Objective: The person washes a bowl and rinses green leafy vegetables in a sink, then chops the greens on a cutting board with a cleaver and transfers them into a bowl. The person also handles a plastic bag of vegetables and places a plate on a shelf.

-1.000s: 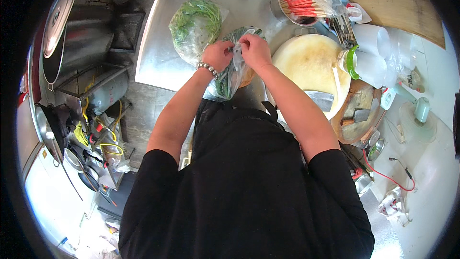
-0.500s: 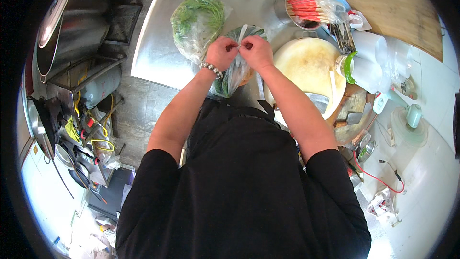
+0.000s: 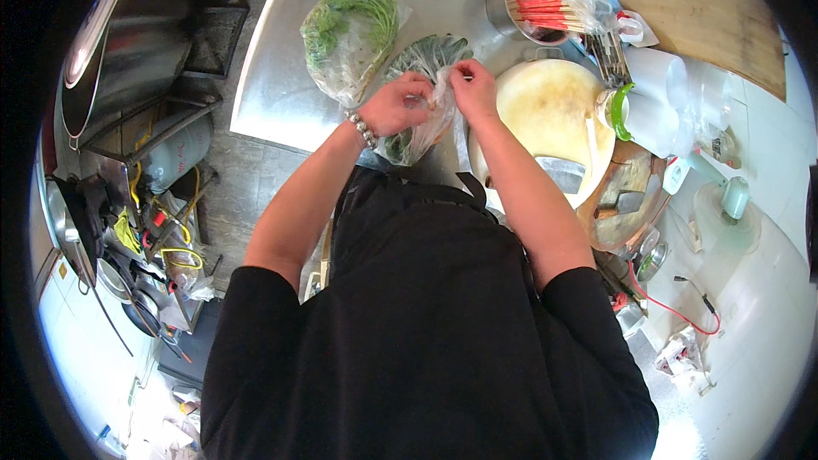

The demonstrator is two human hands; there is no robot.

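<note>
A clear plastic bag (image 3: 436,53) with dark green leafy vegetables and something orange inside stands on the steel table close to my body. My right hand (image 3: 474,92) pinches the bag's gathered top at its right side. On the other side my left hand (image 3: 397,107), with a beaded bracelet at the wrist, has its fingers curled on the plastic; the fingertips are partly hidden by the film. Beyond my left hand lies a second clear bag of light green leafy herbs (image 3: 351,38), which neither hand holds.
To the right sits a round cutting board (image 3: 545,106) with a cleaver blade (image 3: 561,174) on it. Behind it, a metal pot (image 3: 503,13) holds red-wrapped skewers (image 3: 545,8). Stacked clear plastic containers (image 3: 660,77) and a green pepper (image 3: 619,112) are farther right. A steel table (image 3: 273,94) ends at the left.
My hands were together pinching the bag's twisted top; they have moved apart, left hand down and left, right hand to the right. The bag's top has spread wider between them.
</note>
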